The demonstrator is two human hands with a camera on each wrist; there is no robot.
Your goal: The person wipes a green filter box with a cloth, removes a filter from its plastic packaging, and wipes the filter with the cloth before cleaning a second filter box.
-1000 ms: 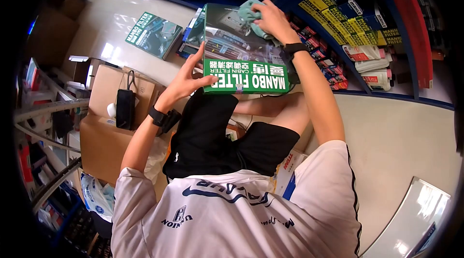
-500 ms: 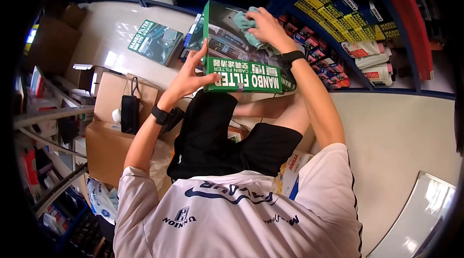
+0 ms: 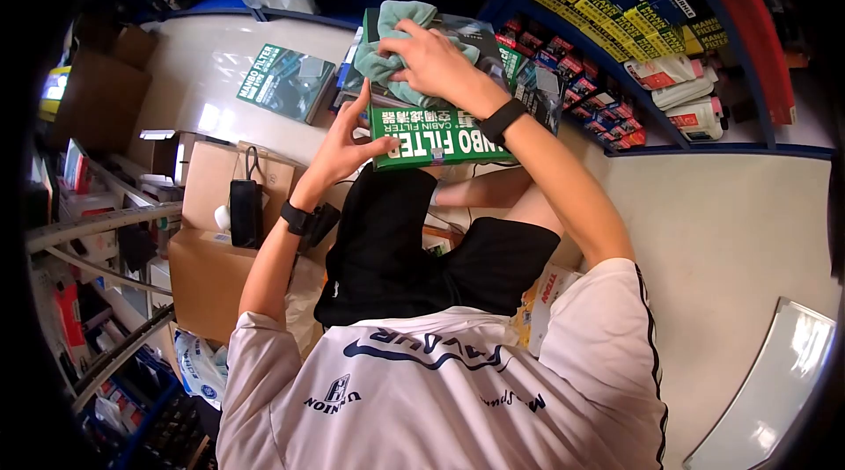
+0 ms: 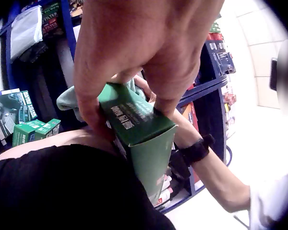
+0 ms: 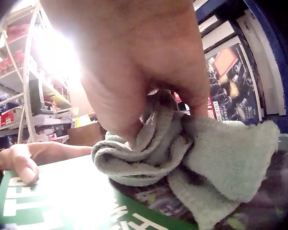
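A green cabin filter box (image 3: 440, 137) lettered MANBO FILTER is held above the person's lap, its printing upside down in the head view. The left hand (image 3: 339, 157) grips its left side, thumb on the printed face; in the left wrist view that hand (image 4: 139, 43) spans the green narrow side. A pale green cloth (image 3: 400, 21) lies bunched over the box's upper left part. The right hand (image 3: 440, 69) holds this cloth against the printed face with curled fingers. Close up in the right wrist view, folds of the cloth (image 5: 225, 153) hide the fingertips.
Another MANBO FILTER box (image 3: 286, 83) lies on the floor to the left. Shelves at right hold yellow-and-black MANN FILTER boxes (image 3: 607, 8) and white bottles (image 3: 691, 118). A cardboard box (image 3: 211, 281) stands by the left arm, near a black device (image 3: 246, 213) with a cable loop.
The right hand has slid the cloth leftward over the box, from its upper right to its upper left. The left hand keeps its grip at the same side.
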